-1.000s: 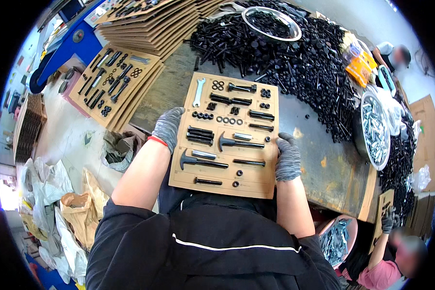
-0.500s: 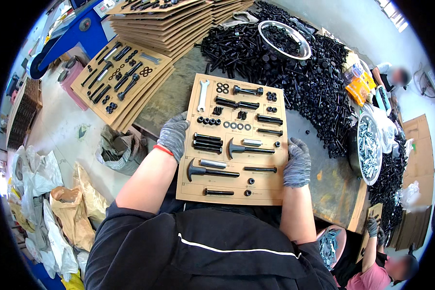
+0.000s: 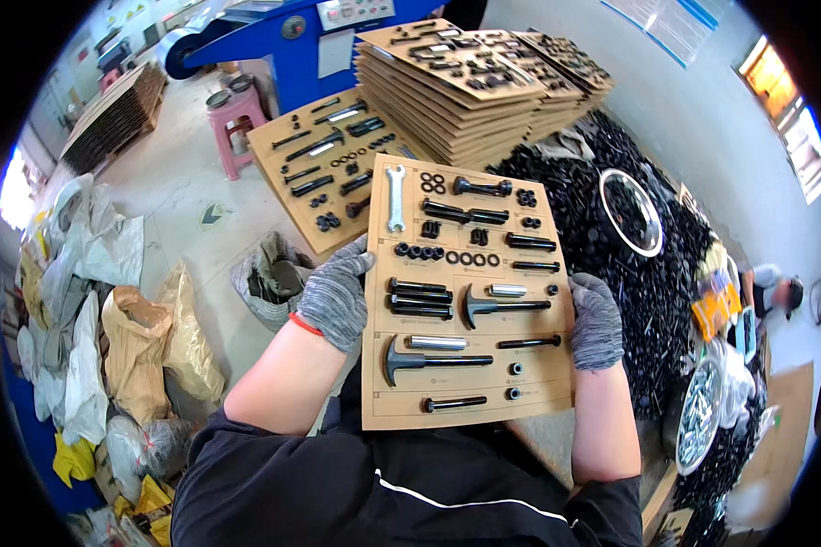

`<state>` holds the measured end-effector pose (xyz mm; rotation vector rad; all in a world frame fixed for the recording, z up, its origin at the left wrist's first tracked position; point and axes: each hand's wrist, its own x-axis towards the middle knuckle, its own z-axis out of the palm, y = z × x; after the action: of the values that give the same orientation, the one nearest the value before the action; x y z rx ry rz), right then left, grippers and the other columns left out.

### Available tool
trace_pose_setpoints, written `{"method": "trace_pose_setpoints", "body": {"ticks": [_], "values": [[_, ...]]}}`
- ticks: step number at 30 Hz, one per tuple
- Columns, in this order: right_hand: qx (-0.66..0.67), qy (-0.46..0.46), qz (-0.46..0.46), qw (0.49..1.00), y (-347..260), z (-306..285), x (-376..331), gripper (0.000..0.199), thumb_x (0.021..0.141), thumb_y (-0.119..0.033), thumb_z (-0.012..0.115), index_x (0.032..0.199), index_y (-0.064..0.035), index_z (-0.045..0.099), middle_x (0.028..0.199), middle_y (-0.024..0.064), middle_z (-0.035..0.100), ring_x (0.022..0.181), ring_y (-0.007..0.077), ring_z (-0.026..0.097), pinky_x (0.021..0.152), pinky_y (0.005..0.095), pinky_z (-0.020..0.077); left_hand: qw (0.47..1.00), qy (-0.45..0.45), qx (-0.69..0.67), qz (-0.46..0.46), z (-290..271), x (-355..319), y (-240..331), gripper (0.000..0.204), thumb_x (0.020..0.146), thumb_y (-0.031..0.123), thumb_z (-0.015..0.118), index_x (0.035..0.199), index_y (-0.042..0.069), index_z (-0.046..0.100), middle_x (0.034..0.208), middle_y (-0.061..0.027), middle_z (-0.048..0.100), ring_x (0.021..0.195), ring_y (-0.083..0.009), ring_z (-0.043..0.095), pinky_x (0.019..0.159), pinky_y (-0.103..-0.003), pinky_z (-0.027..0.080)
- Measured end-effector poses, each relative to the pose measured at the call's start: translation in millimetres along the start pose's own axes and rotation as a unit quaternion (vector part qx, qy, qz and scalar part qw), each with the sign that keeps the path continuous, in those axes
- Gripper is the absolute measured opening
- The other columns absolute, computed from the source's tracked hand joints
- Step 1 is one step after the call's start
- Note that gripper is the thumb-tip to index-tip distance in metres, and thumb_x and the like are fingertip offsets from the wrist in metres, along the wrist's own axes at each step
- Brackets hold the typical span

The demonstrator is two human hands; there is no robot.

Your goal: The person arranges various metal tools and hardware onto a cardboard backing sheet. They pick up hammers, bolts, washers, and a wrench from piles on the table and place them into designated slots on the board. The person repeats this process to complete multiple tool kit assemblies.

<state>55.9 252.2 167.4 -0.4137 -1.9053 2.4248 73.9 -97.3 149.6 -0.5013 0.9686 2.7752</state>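
Left hand: gloved in grey knit, your left hand [image 3: 339, 296] clasps the near-left edge of the card, thumb side by the rim; how far the fingers reach underneath is hidden.
Right hand: matching it across the way, your right hand [image 3: 598, 324] grips the opposite edge, a touch lower down.
Cardboard sheet: there it is, the cardboard sheet [image 3: 520, 325], squarely between your palms and in front of your chest, face up toward you; the two-sided hold probably keeps it steady and leaves every part in plain sight.
Wrench: up in the top-left corner, the silver wrench [image 3: 396, 198] stands lengthwise, above your left hand, likely set there because the long slot suits it.
T-shaped pieces: two black T-shaped pieces [image 3: 437, 361] lie crosswise, each with a silver tube [image 3: 436, 343] alongside, seemingly paired.
Washers: a row of washers [image 3: 472, 259] sits mid-board, apparently grouped by kind for easy counting.
Loaded pile: beyond your left hand, a pile of similar sheets [image 3: 283, 150] fans out, its top one filled.
Black heap: past your right hand spreads a heap of loose black hardware [image 3: 648, 346], near the board.
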Motion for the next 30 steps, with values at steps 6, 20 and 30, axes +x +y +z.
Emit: {"method": "trace_pose_setpoints", "body": {"ticks": [6,20,30], "values": [[-0.012,-0.106,-0.016,0.994,23,85,67,0.025,0.081,0.000,0.057,0.106,-0.0025,0.061,0.096,0.0087,0.064,0.087,0.0194,0.061,0.080,0.0321,0.0529,0.992,0.071,-0.009,0.106,-20,-11,59,0.044,0.093,0.003,0.041,0.137,-0.001,0.046,0.128,-0.0193,0.058,0.113,-0.0323,0.060,0.097,-0.045,0.051],[-0.148,-0.225,-0.050,0.962,50,296,217,0.031,0.083,0.001,0.062,0.114,0.0017,0.055,0.095,0.0111,0.066,0.074,0.0162,0.063,0.071,0.0265,0.0515,0.952,0.172,-0.059,0.248,-143,110,129,0.042,0.093,0.002,0.044,0.132,0.005,0.055,0.126,-0.0151,0.059,0.100,-0.0315,0.063,0.082,-0.046,0.054],[-0.344,-0.220,-0.145,0.901,85,340,301,0.043,0.081,-0.018,0.069,0.119,-0.0031,0.058,0.117,0.0202,0.063,0.109,0.0305,0.060,0.096,0.0371,0.0459,0.944,0.227,-0.047,0.234,-117,159,152,0.046,0.091,0.004,0.043,0.136,0.006,0.051,0.128,-0.0142,0.059,0.106,-0.0312,0.061,0.088,-0.046,0.052]]}}
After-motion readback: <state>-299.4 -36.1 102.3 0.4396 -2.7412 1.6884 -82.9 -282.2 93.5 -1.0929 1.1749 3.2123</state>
